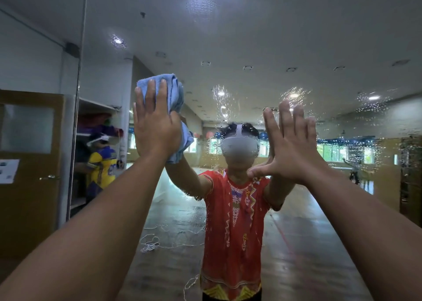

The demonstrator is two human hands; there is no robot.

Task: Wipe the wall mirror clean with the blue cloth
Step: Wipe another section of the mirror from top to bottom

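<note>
Left hand (155, 127) presses cloth (177, 95) flat against wet mirror (331, 49), fingers extended over it. Right hand (294, 150) splayed, empty, on glass.

No text, label, brand, number or sign is showing clearly enough to be read. A white paper (8, 171) is hanging on the brown door (29, 186), well to the left of the left hand's fingers (150, 95) and lower than them; dark marks are showing on it, but they are too small and blurred to make out. In the mirror (251, 38), a yellow and blue shirt (102, 166) is showing below and left of those fingers, and its print is too blurred to tell. The red shirt (233, 221), below the right hand's fingers (287, 118), is carrying patterns only, no letters.
</note>
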